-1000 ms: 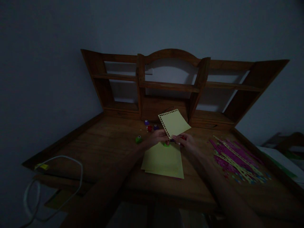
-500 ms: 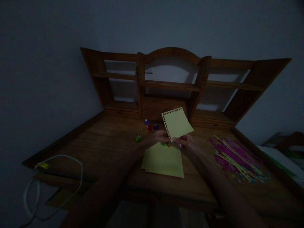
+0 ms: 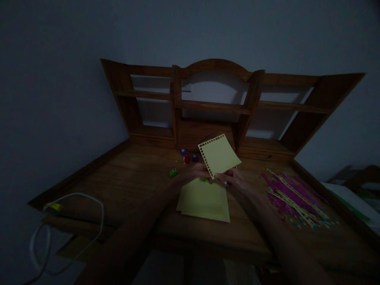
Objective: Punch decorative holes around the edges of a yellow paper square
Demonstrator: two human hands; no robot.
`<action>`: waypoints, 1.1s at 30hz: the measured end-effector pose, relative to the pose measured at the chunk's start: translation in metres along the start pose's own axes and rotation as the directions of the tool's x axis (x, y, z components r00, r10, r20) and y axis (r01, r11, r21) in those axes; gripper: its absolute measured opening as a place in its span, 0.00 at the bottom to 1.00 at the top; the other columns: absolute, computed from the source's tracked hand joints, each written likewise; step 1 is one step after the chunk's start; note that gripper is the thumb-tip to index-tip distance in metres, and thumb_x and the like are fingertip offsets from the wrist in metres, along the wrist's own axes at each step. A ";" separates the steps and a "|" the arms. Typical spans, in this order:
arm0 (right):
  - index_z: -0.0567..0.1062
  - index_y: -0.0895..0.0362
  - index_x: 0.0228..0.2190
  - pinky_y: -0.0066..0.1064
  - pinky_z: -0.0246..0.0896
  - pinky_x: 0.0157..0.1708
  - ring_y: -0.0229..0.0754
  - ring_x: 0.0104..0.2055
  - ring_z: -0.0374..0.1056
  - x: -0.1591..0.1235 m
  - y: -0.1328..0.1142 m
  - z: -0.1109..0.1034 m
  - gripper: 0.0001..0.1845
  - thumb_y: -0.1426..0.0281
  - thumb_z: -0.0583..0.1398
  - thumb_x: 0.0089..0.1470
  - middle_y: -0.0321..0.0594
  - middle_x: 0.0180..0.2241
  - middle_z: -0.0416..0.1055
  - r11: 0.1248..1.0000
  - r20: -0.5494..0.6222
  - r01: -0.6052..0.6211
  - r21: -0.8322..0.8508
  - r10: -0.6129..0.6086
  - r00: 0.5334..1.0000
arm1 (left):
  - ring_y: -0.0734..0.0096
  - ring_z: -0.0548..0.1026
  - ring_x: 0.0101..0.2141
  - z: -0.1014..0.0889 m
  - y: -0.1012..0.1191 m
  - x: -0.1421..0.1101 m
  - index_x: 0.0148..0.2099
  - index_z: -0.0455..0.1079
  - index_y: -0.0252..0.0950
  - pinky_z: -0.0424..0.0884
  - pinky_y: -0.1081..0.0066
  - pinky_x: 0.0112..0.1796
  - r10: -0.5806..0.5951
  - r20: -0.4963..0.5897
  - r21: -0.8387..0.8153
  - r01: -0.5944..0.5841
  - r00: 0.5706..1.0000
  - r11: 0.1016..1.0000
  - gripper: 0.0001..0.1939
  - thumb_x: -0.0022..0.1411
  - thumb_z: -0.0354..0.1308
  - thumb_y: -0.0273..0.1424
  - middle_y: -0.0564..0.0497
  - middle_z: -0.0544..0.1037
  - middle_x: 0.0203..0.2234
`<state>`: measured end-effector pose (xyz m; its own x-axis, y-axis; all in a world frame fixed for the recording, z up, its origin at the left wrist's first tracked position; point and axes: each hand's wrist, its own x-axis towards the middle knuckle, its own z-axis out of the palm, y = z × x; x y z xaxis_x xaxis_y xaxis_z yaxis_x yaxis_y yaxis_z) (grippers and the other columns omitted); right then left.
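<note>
A pale yellow sheet of paper, with small shapes punched along its left and top edges, is held up tilted over the desk. My right hand pinches its lower corner, thumb on the front; a small red thing shows beside these fingers. My left hand is closed at the sheet's lower left edge, its fingers partly behind the paper, and what they grip is hidden. A bit of bright green shows just under the left fingers. Below both hands lies a stack of yellow paper.
Small craft punches stand behind my left hand: green, red, dark purple and purple. To the right lies a heap of magenta and yellow punched strips with confetti. A white cable loops at the left. A wooden shelf borders the back.
The held sheet has shifted slightly left and turned a little, with both hands staying close to its lower corner. The stack and punches have not moved.
</note>
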<state>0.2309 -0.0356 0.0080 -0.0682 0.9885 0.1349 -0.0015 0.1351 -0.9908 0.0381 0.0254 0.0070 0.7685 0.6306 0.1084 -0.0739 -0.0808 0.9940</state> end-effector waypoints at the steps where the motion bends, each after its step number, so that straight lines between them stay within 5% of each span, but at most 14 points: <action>1: 0.69 0.57 0.15 0.28 0.50 0.20 0.34 0.18 0.56 0.000 0.001 -0.001 0.21 0.57 0.70 0.36 0.34 0.15 0.63 0.999 0.031 -0.031 0.022 0.030 0.999 | 0.70 0.73 0.30 0.000 0.000 0.000 0.40 0.76 0.30 0.66 0.71 0.35 0.001 -0.005 -0.005 -0.001 1.000 1.000 0.13 0.52 0.63 0.32 0.46 0.78 0.30; 9: 0.72 0.59 0.17 0.29 0.52 0.23 0.34 0.20 0.58 0.001 -0.006 0.004 0.18 0.59 0.70 0.38 0.35 0.18 0.66 0.989 0.093 -0.073 0.131 0.061 0.994 | 0.69 0.73 0.31 -0.001 -0.004 0.002 0.40 0.75 0.30 0.66 0.71 0.35 0.025 -0.033 -0.058 -0.026 0.999 0.998 0.15 0.51 0.65 0.34 0.45 0.78 0.30; 18: 0.75 0.58 0.21 0.27 0.50 0.21 0.35 0.21 0.59 0.010 0.003 -0.003 0.17 0.59 0.71 0.37 0.35 0.19 0.68 0.999 -0.073 0.041 0.018 -0.040 0.997 | 0.66 0.74 0.35 -0.002 -0.008 0.008 0.43 0.74 0.31 0.68 0.69 0.39 0.080 -0.167 -0.081 -0.094 0.983 0.992 0.21 0.46 0.69 0.33 0.44 0.77 0.36; 25: 0.77 0.58 0.24 0.29 0.55 0.23 0.37 0.23 0.62 0.016 0.010 -0.006 0.18 0.57 0.71 0.38 0.37 0.22 0.71 0.997 -0.145 0.078 0.003 -0.076 0.986 | 0.69 0.74 0.29 -0.007 -0.007 0.013 0.39 0.73 0.33 0.68 0.70 0.33 0.109 -0.209 -0.073 -0.127 0.972 0.989 0.22 0.59 0.55 0.48 0.46 0.76 0.29; 33: 0.77 0.59 0.20 0.28 0.49 0.21 0.35 0.20 0.59 0.016 0.012 -0.004 0.19 0.54 0.69 0.40 0.35 0.17 0.68 0.992 -0.100 0.037 -0.121 -0.049 0.994 | 0.73 0.70 0.25 0.001 -0.005 0.009 0.29 0.72 0.31 0.64 0.74 0.29 0.221 -0.326 0.279 -0.130 0.919 0.951 0.22 0.61 0.54 0.47 0.51 0.73 0.22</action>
<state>0.2335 -0.0181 -0.0020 0.0319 0.9825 0.1833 0.1169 0.1785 -0.9770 0.0456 0.0307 0.0029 0.4825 0.8136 0.3246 0.0075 -0.3744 0.9272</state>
